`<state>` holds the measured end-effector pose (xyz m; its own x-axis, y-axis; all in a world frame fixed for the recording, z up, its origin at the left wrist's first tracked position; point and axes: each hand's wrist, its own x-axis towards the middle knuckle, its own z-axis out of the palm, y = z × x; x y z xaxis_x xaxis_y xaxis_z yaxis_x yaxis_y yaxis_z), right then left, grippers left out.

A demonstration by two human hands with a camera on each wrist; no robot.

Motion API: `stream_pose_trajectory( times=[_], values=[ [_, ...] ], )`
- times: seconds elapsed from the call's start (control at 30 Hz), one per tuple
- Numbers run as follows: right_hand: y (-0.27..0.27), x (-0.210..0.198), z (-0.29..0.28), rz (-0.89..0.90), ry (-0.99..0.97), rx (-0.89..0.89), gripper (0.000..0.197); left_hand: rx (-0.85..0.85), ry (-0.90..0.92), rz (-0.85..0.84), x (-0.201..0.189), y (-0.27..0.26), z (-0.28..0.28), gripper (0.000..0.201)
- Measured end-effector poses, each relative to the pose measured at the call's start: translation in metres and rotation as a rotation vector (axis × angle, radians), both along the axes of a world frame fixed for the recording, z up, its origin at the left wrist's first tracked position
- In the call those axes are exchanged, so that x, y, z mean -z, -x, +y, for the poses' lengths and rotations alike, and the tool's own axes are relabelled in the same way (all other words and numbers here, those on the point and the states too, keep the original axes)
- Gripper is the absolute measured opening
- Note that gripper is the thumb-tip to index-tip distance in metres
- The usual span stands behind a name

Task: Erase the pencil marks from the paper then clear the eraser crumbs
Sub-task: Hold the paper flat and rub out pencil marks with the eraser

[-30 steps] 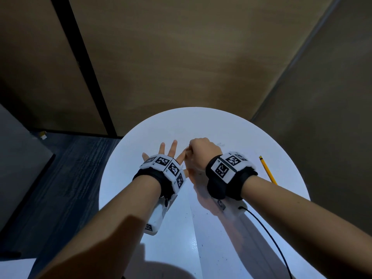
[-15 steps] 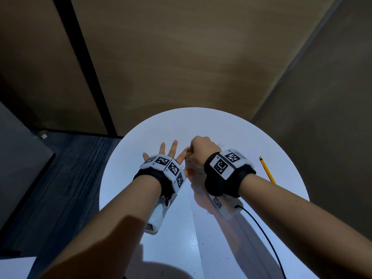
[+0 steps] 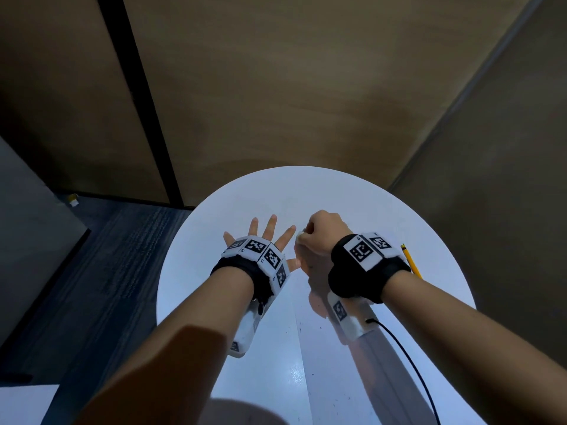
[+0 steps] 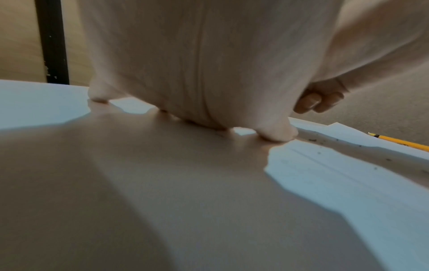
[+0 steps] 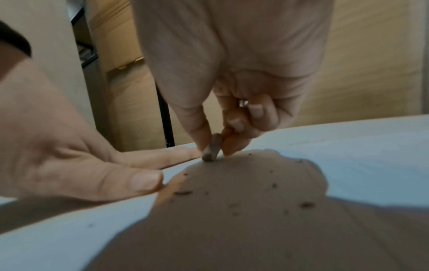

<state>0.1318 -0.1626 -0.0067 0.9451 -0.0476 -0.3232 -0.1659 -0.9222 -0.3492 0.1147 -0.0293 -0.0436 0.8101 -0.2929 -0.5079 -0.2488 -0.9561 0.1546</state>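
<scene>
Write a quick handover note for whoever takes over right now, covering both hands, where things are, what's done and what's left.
Left hand: flat, fingers spread, pressing the paper onto the white table.
Right hand: pinches the eraser, tip down on the paper.
Pencil: lies on the table to the right, untouched.
Done: some rubbing; dark crumbs dot the sheet.
Left: finish any remaining marks (none clearly visible), then clear the crumbs.

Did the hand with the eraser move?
Yes. The right hand slid slightly away from the person, farther up the round white table relative to the yellow pencil.
</scene>
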Motion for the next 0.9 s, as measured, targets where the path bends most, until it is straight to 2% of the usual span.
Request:
stream_pose_trajectory(
  times=[0.1,0.2,0.3,0.47,0.6,0.7,0.77,0.87,0.9],
  values=[
    [-0.003,0.0,0.0,-0.002,-0.066,0.094,0.019,0.016,-0.017,-0.002,-0.001,0.0,0.0,0.066],
    [-0.002,0.0,0.005,0.057,-0.112,0.104,0.013,0.059,-0.032,-0.01,-0.002,0.0,0.001,0.066],
    [-0.007,0.002,0.004,-0.012,-0.1,0.154,0.01,0.002,0.003,-0.007,-0.001,0.0,-0.001,0.066],
    [-0.009,-0.003,0.0,0.026,-0.114,0.113,0.01,0.007,0.008,-0.011,0.001,-0.001,0.0,0.069],
    [-0.015,-0.019,-0.012,-0.119,-0.264,0.202,0.02,0.0,0.019,0.004,0.002,-0.002,0.0,0.07],
    [-0.007,-0.023,-0.013,-0.042,-0.362,0.165,0.021,0.0,0.024,-0.006,0.005,-0.003,0.001,0.071],
    [-0.002,-0.017,-0.008,0.008,-0.316,0.135,0.019,-0.008,0.026,-0.023,0.008,-0.003,0.0,0.071],
    [0.004,-0.005,-0.001,0.006,-0.143,0.067,0.007,-0.006,0.018,-0.044,0.01,-0.002,-0.002,0.069],
    [0.005,-0.003,0.001,-0.001,-0.093,0.058,0.013,-0.005,0.018,-0.047,0.012,-0.002,-0.002,0.069]
  ],
)
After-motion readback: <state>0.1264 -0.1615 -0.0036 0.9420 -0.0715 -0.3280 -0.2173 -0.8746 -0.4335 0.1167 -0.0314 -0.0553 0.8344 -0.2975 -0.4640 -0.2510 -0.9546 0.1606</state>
